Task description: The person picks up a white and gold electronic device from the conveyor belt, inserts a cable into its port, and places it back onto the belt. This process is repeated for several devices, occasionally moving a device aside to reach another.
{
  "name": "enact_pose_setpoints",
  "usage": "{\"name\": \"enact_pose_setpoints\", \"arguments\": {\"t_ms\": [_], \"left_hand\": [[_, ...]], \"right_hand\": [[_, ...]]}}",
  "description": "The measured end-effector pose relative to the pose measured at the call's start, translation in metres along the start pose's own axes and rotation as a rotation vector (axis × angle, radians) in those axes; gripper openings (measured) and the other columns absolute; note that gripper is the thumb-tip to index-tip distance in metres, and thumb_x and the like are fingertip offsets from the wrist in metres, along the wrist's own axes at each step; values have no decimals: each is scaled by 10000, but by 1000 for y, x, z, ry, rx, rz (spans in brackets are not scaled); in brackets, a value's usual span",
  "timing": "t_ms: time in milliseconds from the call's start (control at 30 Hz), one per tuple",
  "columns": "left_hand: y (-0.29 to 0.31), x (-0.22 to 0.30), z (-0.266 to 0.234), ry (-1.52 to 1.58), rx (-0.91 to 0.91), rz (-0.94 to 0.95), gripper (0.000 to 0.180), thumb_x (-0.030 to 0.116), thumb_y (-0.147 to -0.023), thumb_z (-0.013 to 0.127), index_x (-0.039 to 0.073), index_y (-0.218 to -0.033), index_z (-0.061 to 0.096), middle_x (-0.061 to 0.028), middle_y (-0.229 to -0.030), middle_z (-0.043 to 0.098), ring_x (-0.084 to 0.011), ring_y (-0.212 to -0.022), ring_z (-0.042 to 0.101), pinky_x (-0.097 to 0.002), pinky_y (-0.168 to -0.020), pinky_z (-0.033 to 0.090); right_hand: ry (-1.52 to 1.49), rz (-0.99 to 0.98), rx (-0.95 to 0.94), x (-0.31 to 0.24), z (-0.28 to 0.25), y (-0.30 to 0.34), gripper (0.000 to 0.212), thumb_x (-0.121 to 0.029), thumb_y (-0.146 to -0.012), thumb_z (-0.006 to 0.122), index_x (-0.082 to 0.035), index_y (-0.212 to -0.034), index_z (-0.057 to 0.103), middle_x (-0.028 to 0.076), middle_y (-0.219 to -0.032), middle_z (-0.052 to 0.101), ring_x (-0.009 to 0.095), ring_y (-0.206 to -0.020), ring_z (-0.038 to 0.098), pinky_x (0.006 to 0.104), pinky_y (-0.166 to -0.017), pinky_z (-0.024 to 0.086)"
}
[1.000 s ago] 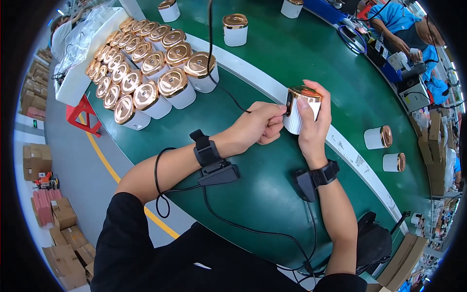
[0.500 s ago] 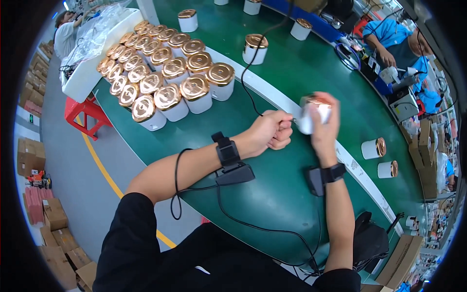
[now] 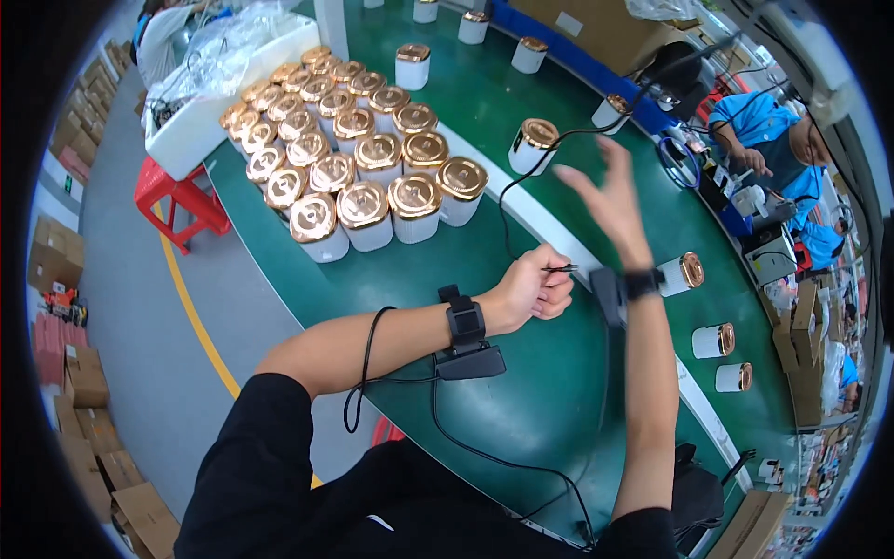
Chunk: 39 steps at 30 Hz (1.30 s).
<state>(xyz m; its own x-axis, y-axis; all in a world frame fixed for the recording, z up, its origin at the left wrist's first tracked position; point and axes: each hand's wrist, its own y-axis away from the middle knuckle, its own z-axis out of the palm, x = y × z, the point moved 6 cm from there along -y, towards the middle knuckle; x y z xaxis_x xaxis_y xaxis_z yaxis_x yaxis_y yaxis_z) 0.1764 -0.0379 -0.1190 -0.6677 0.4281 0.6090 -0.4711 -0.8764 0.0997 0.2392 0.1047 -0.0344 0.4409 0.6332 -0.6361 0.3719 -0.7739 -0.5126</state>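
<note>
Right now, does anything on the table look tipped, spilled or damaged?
Nothing clearly stands out. The gold-topped jars at left stand in close rows on the green table, with no spill or damage visible. The jars at right look sideways, but that is probably fisheye bending.

left hand [image 3: 539,291] + right hand [image 3: 610,200]: 2 | wrist straps [image 3: 466,321]: 2 | copper-lidded canisters [image 3: 415,200]: 4 form the block's nearest row, its rest overlaps uncountably, 3 lie rightward | red stool [image 3: 163,182] at left: 1 | foam box [image 3: 193,147]: 1
</note>
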Motion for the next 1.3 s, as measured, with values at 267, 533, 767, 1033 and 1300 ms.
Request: {"name": "enact_pose_setpoints", "arguments": {"t_ms": [267,533,767,1033,1300], "left_hand": [[1,2,-6,59,25,56,350,307,-928,361,142,-626,293,20,-504,215,-110,-436,208,-291,-431,171],[7,10,3,-131,113,15,353,270,-966,365,134,-647,297,24,-513,234,-90,-447,212,-274,-432,157],[-1,3,12,-373,83,2,355,253,-980,387,131,-667,272,34,-530,236,-73,-464,217,-274,-440,141],[2,1,8,-388,70,-95,372,273,-997,385,135,-676,258,41,-541,241,-70,-467,223,-275,-443,134],[1,-1,13,-417,75,-60,382,295,-1009,377,136,-682,259,39,-544,246,-74,-465,224,-277,-441,134]], "right_hand": [[-849,428,-151,45,66,15,573,-321,-868,642,2,-1307,466,124,-1156,609,208,-1022,599,305,-934,455],[-719,329,127,14,-13,125,434,-218,-913,503,-9,-1293,477,89,-1070,609,136,-935,582,271,-812,475],[-646,338,103,4,-23,132,418,-223,-909,526,-11,-1266,486,86,-1040,606,127,-917,566,248,-805,454],[-555,264,162,-5,-24,135,396,-193,-891,596,-18,-1234,501,82,-1025,610,124,-905,562,244,-801,455],[-590,293,172,-5,-19,136,437,-215,-878,675,-18,-1216,482,102,-1056,602,141,-945,573,273,-821,474]]}}
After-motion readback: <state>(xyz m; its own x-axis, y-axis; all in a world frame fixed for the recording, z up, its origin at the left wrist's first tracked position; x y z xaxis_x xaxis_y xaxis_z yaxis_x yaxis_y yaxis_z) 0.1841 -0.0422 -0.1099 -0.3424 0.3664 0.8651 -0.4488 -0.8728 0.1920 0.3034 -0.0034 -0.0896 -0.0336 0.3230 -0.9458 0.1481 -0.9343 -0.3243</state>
